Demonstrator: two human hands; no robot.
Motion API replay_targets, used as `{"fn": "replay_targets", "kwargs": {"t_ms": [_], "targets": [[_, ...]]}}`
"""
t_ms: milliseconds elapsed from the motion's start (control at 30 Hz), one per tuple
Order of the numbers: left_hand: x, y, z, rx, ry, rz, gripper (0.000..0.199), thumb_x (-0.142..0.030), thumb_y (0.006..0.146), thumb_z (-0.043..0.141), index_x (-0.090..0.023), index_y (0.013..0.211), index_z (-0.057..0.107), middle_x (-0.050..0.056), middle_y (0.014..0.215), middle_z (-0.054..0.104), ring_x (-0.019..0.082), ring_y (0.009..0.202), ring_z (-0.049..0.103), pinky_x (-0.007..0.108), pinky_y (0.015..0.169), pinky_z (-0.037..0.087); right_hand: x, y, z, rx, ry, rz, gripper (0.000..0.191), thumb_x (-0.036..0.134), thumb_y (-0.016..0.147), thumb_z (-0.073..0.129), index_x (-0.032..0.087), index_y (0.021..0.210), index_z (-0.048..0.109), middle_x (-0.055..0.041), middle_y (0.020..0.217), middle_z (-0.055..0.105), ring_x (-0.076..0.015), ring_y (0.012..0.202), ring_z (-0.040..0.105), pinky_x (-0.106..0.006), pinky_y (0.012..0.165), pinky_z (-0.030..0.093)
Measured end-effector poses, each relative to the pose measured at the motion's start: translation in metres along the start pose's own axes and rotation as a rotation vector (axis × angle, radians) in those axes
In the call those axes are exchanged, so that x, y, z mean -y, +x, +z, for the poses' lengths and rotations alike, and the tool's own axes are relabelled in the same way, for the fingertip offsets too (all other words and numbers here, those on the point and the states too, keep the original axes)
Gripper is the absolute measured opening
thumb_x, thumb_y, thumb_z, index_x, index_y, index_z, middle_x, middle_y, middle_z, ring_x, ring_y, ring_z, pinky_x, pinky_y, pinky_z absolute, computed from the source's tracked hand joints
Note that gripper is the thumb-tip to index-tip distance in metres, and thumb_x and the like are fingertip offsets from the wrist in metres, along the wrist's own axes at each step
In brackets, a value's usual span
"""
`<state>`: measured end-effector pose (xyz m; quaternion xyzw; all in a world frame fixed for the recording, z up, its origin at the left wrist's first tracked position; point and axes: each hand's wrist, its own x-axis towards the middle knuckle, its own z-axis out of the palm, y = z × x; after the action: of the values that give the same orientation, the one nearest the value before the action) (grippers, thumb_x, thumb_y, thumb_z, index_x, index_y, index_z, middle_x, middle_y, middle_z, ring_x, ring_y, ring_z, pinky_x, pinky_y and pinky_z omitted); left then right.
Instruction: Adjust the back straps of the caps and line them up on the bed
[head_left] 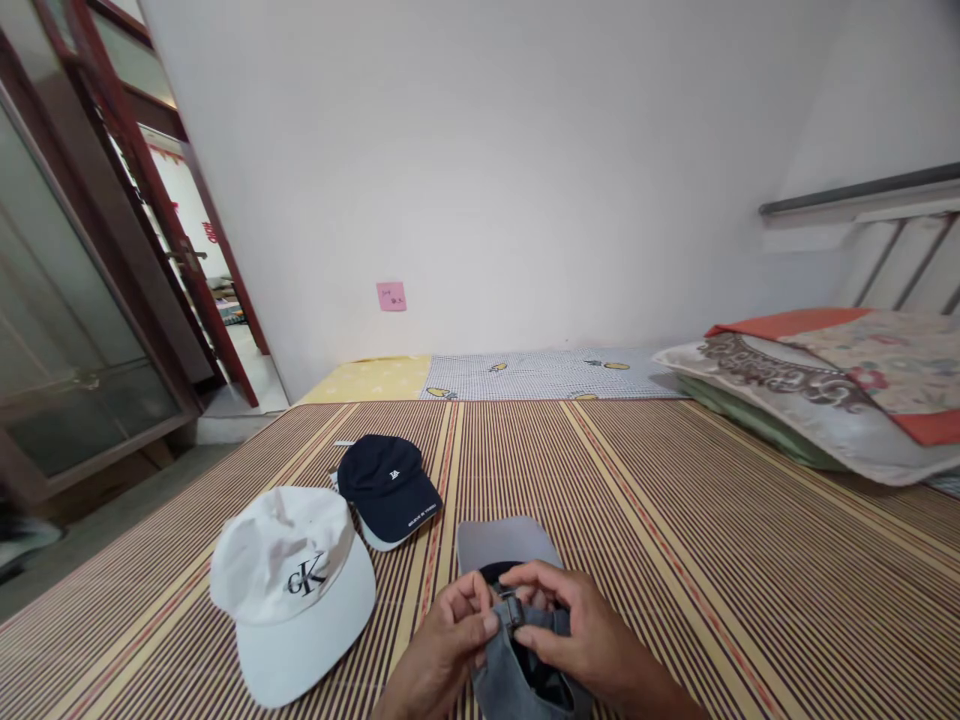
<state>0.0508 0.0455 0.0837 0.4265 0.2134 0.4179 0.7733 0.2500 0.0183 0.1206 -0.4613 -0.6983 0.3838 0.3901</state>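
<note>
Three caps are lying on the striped mat [675,520]: white cap [289,590] and navy cap [388,490] are sitting untouched to the left, grey cap [517,640] is upside down right in front of the person. Left hand [442,650] and right hand [585,630] are both pinching its back strap at the buckle [512,607], fingers closed on it. Buckle looks mid-adjustment, not settled yet. Pillows [825,390] are sitting far right.
</note>
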Motion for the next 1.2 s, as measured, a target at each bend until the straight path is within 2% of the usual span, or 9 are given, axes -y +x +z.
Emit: {"fn": "replay_targets", "kwargs": {"t_ms": [67,233,400,600,700,767,933,1033,1200], "targets": [[-0.004,-0.001,-0.001,-0.007,0.007,-0.002,0.042,-0.04,0.07,0.093,-0.019,0.075,0.057,-0.007,0.061,0.048,0.006,0.05,0.032,0.02,0.048,0.022,-0.002,0.0,-0.005,0.023,0.012,0.03,0.047,0.021,0.071,0.07,0.021,0.118,0.075,-0.0018,0.088,0.071,-0.0213,0.084,0.065,-0.033,0.08,0.048],[-0.013,-0.001,-0.004,-0.015,0.044,-0.076,0.041,-0.039,0.068,0.094,-0.017,0.084,0.064,0.0,0.072,0.064,0.007,0.056,0.046,0.02,0.05,0.021,-0.001,-0.002,-0.016,0.051,0.013,0.014,0.031,0.02,0.077,0.065,0.021,0.105,0.079,-0.0036,0.093,0.077,-0.0231,0.089,0.07,-0.034,0.082,0.05],[-0.012,0.0,-0.01,0.028,0.104,-0.093,0.039,-0.04,0.071,0.092,-0.014,0.091,0.071,0.003,0.072,0.069,0.006,0.053,0.047,0.019,0.049,0.02,0.003,-0.004,-0.019,0.074,-0.012,-0.002,0.029,0.019,0.077,0.064,0.021,0.101,0.079,-0.0031,0.094,0.08,-0.0234,0.088,0.071,-0.033,0.08,0.05],[-0.013,0.002,-0.019,0.022,0.183,-0.045,0.04,-0.04,0.073,0.091,-0.015,0.097,0.07,0.005,0.08,0.072,0.011,0.066,0.059,0.022,0.063,0.037,0.004,-0.005,-0.025,0.032,-0.083,0.021,0.025,0.017,0.077,0.064,0.022,0.098,0.078,-0.0032,0.095,0.078,-0.024,0.091,0.07,-0.036,0.087,0.049],[-0.013,0.003,-0.018,0.035,0.221,-0.025,0.045,-0.038,0.07,0.093,-0.016,0.098,0.066,0.002,0.081,0.069,0.01,0.067,0.055,0.022,0.063,0.036,0.006,-0.003,-0.018,0.021,-0.106,0.049,0.035,0.015,0.074,0.069,0.023,0.107,0.076,-0.0017,0.093,0.074,-0.0227,0.089,0.068,-0.033,0.084,0.049],[-0.011,0.004,-0.016,0.044,0.217,-0.011,0.047,-0.036,0.067,0.095,-0.018,0.095,0.061,0.001,0.084,0.067,0.009,0.066,0.052,0.022,0.062,0.035,0.009,-0.002,-0.009,0.027,-0.113,0.017,0.042,0.013,0.072,0.072,0.024,0.112,0.074,-0.0013,0.096,0.072,-0.022,0.091,0.067,-0.032,0.084,0.049],[-0.011,0.003,-0.011,0.058,0.189,-0.005,0.052,-0.038,0.066,0.094,-0.022,0.092,0.052,-0.003,0.083,0.062,0.008,0.062,0.044,0.021,0.058,0.03,0.008,-0.001,0.007,0.007,-0.122,-0.12,0.024,0.014,0.084,0.067,0.023,0.104,0.074,-0.0038,0.102,0.073,-0.0219,0.099,0.069,-0.032,0.089,0.05],[-0.014,0.002,-0.012,0.082,0.219,-0.013,0.053,-0.042,0.066,0.094,-0.021,0.091,0.053,-0.003,0.082,0.06,0.008,0.062,0.041,0.021,0.057,0.029,-0.001,-0.002,0.007,-0.039,-0.153,-0.16,0.02,0.017,0.087,0.067,0.023,0.105,0.073,-0.0044,0.101,0.072,-0.0221,0.098,0.069,-0.032,0.087,0.05],[-0.015,0.003,-0.013,0.081,0.253,0.015,0.045,-0.046,0.072,0.089,-0.02,0.087,0.055,-0.003,0.078,0.058,0.007,0.06,0.041,0.022,0.056,0.028,-0.007,-0.001,0.005,-0.073,-0.199,-0.207,0.012,0.023,0.094,0.061,0.023,0.097,0.072,-0.0044,0.094,0.07,-0.0215,0.091,0.069,-0.032,0.081,0.05]]}}
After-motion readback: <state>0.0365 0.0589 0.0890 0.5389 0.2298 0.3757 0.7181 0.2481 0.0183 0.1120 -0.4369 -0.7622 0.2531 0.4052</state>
